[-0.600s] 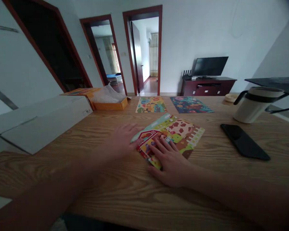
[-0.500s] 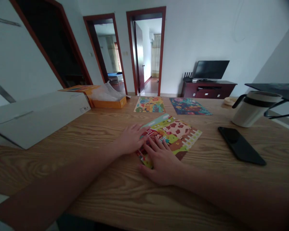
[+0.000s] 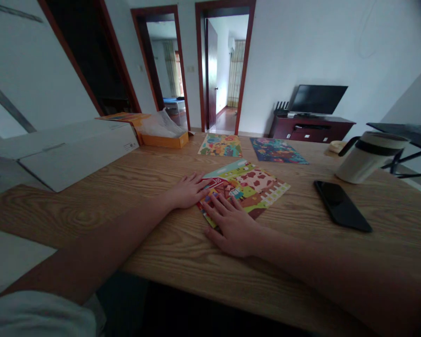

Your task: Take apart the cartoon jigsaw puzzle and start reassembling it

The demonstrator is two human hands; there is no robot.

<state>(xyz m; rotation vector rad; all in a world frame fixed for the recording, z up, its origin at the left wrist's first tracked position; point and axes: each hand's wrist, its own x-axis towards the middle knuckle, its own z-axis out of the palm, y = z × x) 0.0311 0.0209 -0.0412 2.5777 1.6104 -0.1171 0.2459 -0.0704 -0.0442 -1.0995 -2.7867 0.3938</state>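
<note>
A flat, colourful farm picture sheet (image 3: 254,180) with a red barn, a cow-spotted pattern and a white fence lies at an angle on the wooden table. At its left edge rests my left hand (image 3: 187,191), palm down, fingers stretched out and fingertips on the sheet. My right hand (image 3: 235,228) lies flat over the sheet's near corner, fingers spread, its thumb on the tabletop. Neither hand grips anything. Part of the near-left corner is hidden under my right fingers.
Farther back lie a yellow animal picture sheet (image 3: 221,145) and a dark blue one (image 3: 277,150). On the right are a black phone (image 3: 342,206) and a pale mug (image 3: 365,159). A white box (image 3: 84,154) and an orange box (image 3: 166,140) stand at left.
My left hand has slid slightly left and away from my right hand, uncovering more of the barn. My right hand stays on the sheet. The camera view has shifted a little.
</note>
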